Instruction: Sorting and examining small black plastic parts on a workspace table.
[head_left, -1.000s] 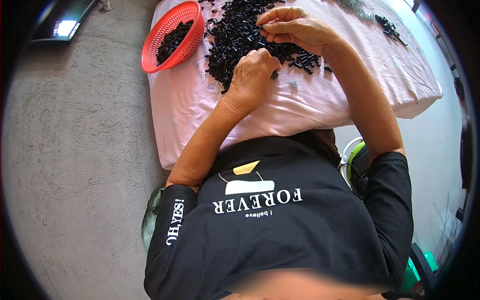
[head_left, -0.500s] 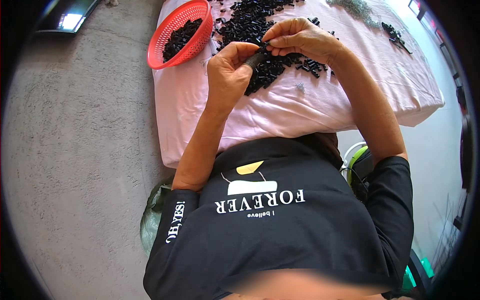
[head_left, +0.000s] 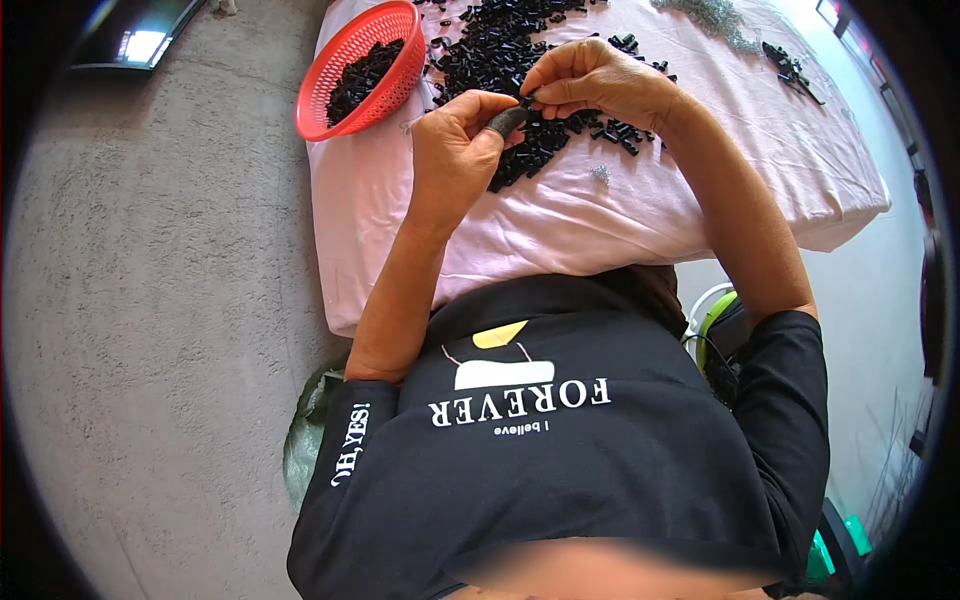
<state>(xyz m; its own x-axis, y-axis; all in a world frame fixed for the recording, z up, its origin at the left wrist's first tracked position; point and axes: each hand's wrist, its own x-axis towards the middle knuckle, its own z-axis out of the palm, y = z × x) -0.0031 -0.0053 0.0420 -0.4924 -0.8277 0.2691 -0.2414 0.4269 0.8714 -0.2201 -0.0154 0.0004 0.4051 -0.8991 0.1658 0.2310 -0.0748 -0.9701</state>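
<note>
Over the near side of a heap of small black tube-like pieces, my two hands meet with fingertips almost touching. My left hand is closed in a pinch, and a dark sleeve covers its thumb. Opposite it, my right hand pinches with thumb and forefinger. Between the fingertips is a small black piece, partly hidden by the fingers; its exact shape is too small to make out. A tiny cluster of clear or silvery bits lies on the cloth below my right hand.
A red perforated basket holding more black pieces stands left of the heap on the pink cloth. Silvery wiry parts are piled at the back right, near a separate black cluster. A greenish plastic bag sits on the floor.
My left hand has shifted slightly down, and its sleeved thumb is turned a little. My right fingertips have edged left. Both hands stay pinched over the heap.
</note>
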